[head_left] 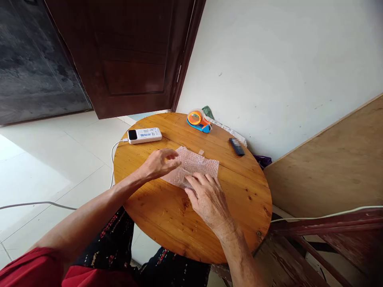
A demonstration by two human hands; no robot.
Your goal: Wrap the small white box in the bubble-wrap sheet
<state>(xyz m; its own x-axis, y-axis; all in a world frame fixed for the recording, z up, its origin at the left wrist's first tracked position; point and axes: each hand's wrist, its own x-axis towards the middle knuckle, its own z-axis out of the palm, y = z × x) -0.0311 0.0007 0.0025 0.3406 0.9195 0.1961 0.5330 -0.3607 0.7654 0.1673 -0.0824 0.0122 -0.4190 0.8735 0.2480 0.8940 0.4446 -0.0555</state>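
A sheet of clear, pinkish bubble wrap [194, 159] lies in the middle of the round wooden table [167, 223]. Over its left end hovers my left hand [160, 162], thumb and fingers apart, with nothing between them. My right hand [208, 195] rests on the near right part of the wrap, fingers stretched out and laid on it. Whether anything is under or inside the wrap cannot be made out. A small piece of tape [201, 152] shows at the wrap's far edge.
An orange and blue tape dispenser [199, 120] stands at the table's far edge. A white power bank [145, 135] with a cable sits at the left. A dark, blurred object [236, 146] lies at the right. A white wall [269, 59] rises behind.
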